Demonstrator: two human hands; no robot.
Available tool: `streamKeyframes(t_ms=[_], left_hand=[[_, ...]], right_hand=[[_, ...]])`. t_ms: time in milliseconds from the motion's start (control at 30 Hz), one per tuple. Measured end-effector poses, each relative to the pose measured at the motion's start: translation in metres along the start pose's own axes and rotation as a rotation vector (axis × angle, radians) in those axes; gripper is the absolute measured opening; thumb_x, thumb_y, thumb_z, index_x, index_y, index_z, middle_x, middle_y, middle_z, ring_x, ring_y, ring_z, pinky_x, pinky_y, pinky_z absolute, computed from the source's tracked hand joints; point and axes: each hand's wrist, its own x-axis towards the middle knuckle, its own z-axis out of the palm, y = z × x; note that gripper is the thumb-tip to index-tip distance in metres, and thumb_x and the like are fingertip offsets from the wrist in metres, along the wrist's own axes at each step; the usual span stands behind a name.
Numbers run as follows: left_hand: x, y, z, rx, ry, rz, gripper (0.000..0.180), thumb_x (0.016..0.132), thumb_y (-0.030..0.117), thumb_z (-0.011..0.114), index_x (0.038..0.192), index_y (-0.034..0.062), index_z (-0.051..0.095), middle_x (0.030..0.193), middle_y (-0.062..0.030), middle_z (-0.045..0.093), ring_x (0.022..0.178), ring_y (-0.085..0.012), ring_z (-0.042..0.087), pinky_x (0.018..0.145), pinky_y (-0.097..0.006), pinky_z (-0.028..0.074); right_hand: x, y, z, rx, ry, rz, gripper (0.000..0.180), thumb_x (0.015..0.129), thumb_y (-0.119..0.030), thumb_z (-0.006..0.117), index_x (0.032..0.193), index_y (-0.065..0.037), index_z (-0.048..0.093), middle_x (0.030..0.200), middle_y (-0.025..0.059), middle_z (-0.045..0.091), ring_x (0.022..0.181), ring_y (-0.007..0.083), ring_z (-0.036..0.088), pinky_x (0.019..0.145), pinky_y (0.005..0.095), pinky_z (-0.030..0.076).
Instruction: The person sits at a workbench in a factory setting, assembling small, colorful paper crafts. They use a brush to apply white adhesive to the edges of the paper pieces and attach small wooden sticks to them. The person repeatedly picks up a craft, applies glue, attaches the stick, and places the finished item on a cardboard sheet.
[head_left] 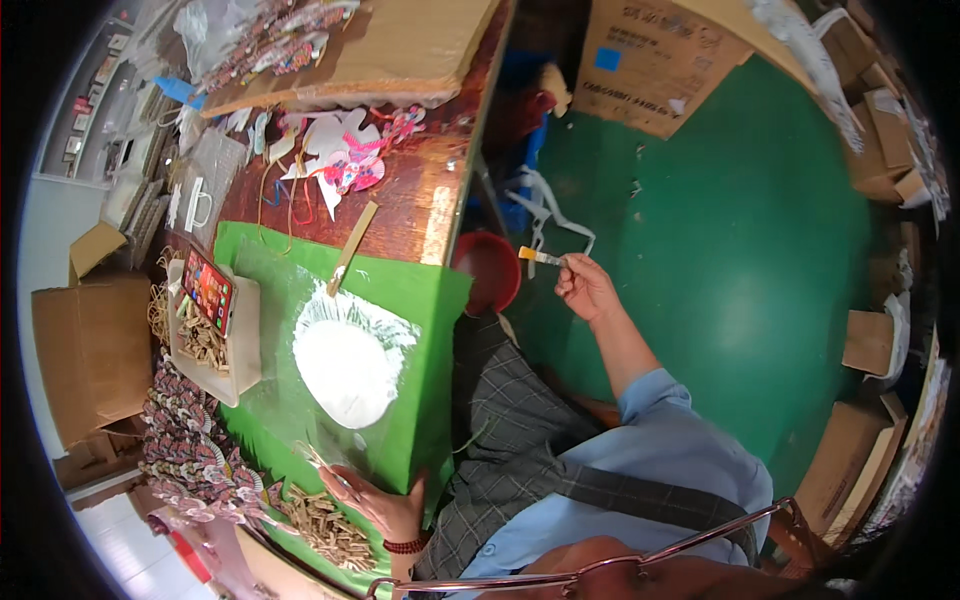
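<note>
My right hand (585, 287) is raised off the table's right side, closed round a small flat brush (541, 257) with an orange-yellow tip pointing left. Low over the near part of the green cloth (425, 330), my left hand (375, 503) has its fingers bent together. Thin pale pieces show at its fingertips, too small to name. Just beyond lies a thick white oval patch (345, 372), smeared at its edges, on a clear sheet. A flat wooden stick (354, 247) rests with its lower end at the white smear.
A pile of wooden clothespins (325, 530) lies beside my left hand. A white bin (245, 345) holds more, with a phone (207, 290) propped on it. Butterfly-like pink cutouts (355, 168) lie farther off. A red bucket (490, 272) stands by the table edge; cardboard boxes (90, 350) stand left.
</note>
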Motion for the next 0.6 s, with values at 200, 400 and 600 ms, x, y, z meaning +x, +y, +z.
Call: streamKeyframes(t_ms=[200, 400, 600], left_hand=[[-0.003, -0.004, 0.001, -0.039, 0.126, 0.101, 0.124, 0.055, 0.05, 0.081, 0.142, -0.0062, 0.014, 0.146, -0.0274, 0.011, 0.135, -0.0442, 0.015, 0.109, -0.057, 0.018], [-0.007, 0.0, -0.013, -0.058, 0.148, 0.004, 0.129, 0.047, 0.04, 0.088, 0.142, -0.0058, 0.013, 0.146, -0.0297, 0.012, 0.135, -0.0437, 0.014, 0.111, -0.05, 0.018], [-0.012, -0.014, -0.008, -0.26, 0.346, -0.034, 0.109, 0.062, 0.041, 0.079, 0.139, -0.0089, 0.02, 0.145, -0.03, 0.013, 0.135, -0.0445, 0.013, 0.112, -0.048, 0.017]], right_hand=[[-0.087, -0.043, 0.061, -0.02, -0.158, -0.153, 0.011, 0.088, -0.013, 0.059, 0.095, -0.004, 0.061, 0.067, 0.0049, 0.061, 0.056, 0.0139, 0.056, 0.053, 0.0299, 0.044], [-0.142, -0.047, 0.131, -0.306, -0.107, -0.357, 0.014, 0.083, -0.005, 0.063, 0.096, 0.0, 0.061, 0.07, 0.0083, 0.062, 0.056, 0.015, 0.058, 0.052, 0.0267, 0.049], [-0.175, -0.001, 0.179, -0.443, -0.371, -0.273, 0.013, 0.081, 0.005, 0.061, 0.094, 0.003, 0.064, 0.076, 0.0101, 0.064, 0.058, 0.0145, 0.059, 0.054, 0.0263, 0.049]])
